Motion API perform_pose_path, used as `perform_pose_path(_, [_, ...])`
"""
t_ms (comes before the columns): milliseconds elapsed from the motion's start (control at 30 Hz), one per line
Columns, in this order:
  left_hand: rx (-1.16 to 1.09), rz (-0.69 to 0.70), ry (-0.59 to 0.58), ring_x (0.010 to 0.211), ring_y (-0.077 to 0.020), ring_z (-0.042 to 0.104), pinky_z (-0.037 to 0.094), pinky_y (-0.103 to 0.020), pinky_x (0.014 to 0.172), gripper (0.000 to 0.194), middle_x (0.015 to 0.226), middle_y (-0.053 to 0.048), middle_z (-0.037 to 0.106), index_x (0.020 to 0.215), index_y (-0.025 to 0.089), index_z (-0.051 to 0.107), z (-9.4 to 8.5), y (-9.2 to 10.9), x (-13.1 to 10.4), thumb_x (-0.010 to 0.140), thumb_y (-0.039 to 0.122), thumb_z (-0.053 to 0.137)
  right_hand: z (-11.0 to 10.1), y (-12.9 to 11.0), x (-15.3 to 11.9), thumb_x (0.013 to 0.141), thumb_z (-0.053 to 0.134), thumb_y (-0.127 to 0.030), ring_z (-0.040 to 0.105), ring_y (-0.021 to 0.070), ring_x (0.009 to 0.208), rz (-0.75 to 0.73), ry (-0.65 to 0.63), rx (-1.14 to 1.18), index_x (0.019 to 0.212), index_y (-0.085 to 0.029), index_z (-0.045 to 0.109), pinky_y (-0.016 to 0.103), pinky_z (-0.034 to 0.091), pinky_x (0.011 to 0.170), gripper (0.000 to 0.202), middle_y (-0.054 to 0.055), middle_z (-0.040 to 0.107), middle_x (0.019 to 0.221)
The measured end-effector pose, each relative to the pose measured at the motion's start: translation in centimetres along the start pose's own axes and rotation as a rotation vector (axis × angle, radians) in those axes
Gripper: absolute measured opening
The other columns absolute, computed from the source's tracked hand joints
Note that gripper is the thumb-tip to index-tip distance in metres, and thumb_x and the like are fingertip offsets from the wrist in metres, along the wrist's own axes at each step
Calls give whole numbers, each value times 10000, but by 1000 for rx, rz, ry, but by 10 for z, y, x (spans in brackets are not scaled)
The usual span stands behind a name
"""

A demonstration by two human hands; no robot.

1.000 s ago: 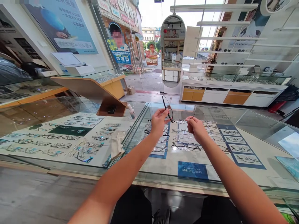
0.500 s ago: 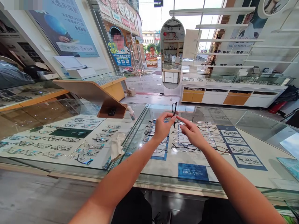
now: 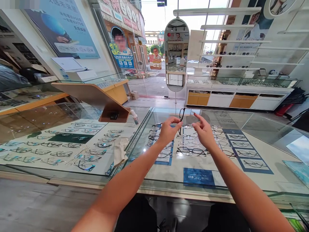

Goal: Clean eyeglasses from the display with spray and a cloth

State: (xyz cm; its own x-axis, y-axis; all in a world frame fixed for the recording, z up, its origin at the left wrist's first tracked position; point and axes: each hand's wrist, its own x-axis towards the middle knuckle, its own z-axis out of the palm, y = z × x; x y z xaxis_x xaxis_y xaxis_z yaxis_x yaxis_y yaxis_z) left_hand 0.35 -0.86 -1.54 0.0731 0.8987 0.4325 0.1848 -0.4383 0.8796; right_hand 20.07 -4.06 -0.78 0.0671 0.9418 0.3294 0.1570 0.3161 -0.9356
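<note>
Gripping glasses (image 3: 182, 113), left fingers (image 3: 174, 120) clamped, right fingers (image 3: 200, 118) seemingly apart, spectacles (image 3: 190, 150) inside display case (image 3: 166, 175)

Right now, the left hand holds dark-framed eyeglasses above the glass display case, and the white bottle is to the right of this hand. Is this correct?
Not fully: the head view shows the white bottle to the left of the left hand. This hand does hold dark-framed eyeglasses above the glass display case.

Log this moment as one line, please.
left hand: holding dark-framed glasses | right hand: open, empty, beside the glasses | place: above glass display counter
</note>
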Motion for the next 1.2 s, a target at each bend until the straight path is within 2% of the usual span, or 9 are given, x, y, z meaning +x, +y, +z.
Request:
perform_pose_path(167, [38, 4, -66, 966, -249, 718, 546, -333, 765, 215, 971, -65, 777, 924, 226, 760, 0, 2, -1, 901, 440, 756, -7, -5, 3, 908, 650, -411, 337, 159, 636, -9, 103, 2, 1590, -138, 542, 321, 341, 627, 742, -83, 371, 660])
perform_pose_path(367, [51, 40, -91, 972, -256, 715, 553, -353, 823, 209, 963, -62, 778, 919, 235, 767, 1, 2, -2, 899, 442, 760, -11, -6, 6, 899, 663, -414, 331, 152, 637, -44, 131, 31, 1581, -152, 549, 317, 339, 623, 739, -83, 341, 682])
perform_pose_path(567, [-11, 44, -53, 978, -244, 710, 559, -377, 927, 194, 957, -54, 767, 915, 228, 751, 2, 6, -2, 893, 420, 765, -7, -3, 3, 928, 665, -407, 343, 154, 624, -83, 47, 2, 1580, -174, 551, 320, 352, 625, 702, -88, 339, 666])
perform_pose_path(633, [-29, 52, -56, 1011, -248, 706, 556, -393, 967, 190, 985, -58, 763, 918, 227, 748, 3, 6, -2, 893, 414, 770, -3, -1, -1, 938, 679, -417, 410, 157, 641, -100, -22, -47, 1511, -188, 622, 322, 389, 636, 620, -67, 432, 687])
perform_pose_path(733, [-91, 69, -71, 1119, -259, 695, 535, -416, 1053, 179, 1102, -76, 751, 899, 225, 754, 5, 6, -3, 880, 399, 792, 5, 2, -6, 937, 714, -439, 614, 192, 814, -146, -121, -141, 1352, -226, 728, 341, 501, 720, 466, 41, 686, 955])
perform_pose_path(800, [-159, 62, -84, 1182, -262, 685, 514, -428, 1111, 178, 1163, -85, 739, 887, 221, 762, 6, 6, -3, 864, 389, 814, 10, 4, -8, 944, 720, -460, 690, 236, 985, -186, -165, -159, 1284, -243, 755, 371, 557, 801, 405, 97, 726, 1179])
perform_pose_path(867, [-230, 36, -102, 1214, -261, 678, 510, -438, 1134, 206, 1170, -89, 734, 885, 216, 765, 6, 6, -3, 845, 403, 840, 13, 5, -9, 965, 707, -477, 706, 264, 1102, -217, -184, -145, 1281, -257, 756, 395, 582, 857, 388, 117, 722, 1275])
perform_pose_path(1067, [-406, -92, -172, 1176, -273, 672, 647, -405, 898, 419, 1280, -110, 687, 917, 195, 746, 8, 5, -2, 759, 549, 906, 15, 7, -10, 973, 718, -521, 716, 287, 1180, -204, -155, -100, 1277, -257, 739, 436, 600, 935, 403, 122, 760, 1311])
perform_pose_path(1200, [-395, -66, -222, 1182, -279, 673, 656, -396, 877, 448, 1308, -121, 681, 938, 195, 769, 6, 9, -4, 813, 616, 853, 14, 9, -9, 962, 729, -514, 733, 280, 1121, -195, -143, -94, 1246, -232, 742, 458, 594, 965, 401, 122, 782, 1241])
